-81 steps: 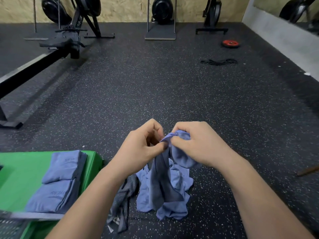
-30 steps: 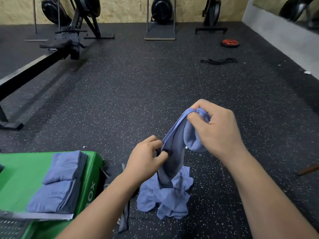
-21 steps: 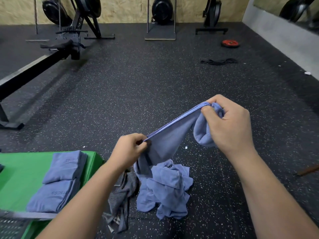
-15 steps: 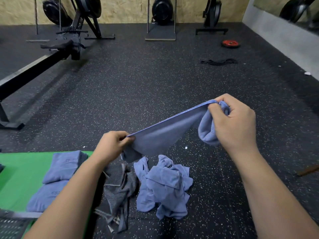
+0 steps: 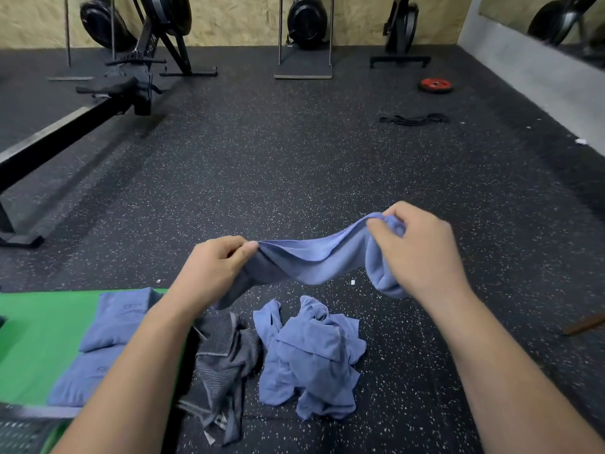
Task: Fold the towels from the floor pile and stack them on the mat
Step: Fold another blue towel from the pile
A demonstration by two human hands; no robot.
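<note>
Stretching a blue towel open above the floor pile, left hand and right hand each pinching an end, now farther apart than a second ago; likely ready for folding.

person | left grip: bare hand, plain thumbnail | right grip: bare hand | left forearm: bare to frame edge | right forearm: bare to frame edge
</note>
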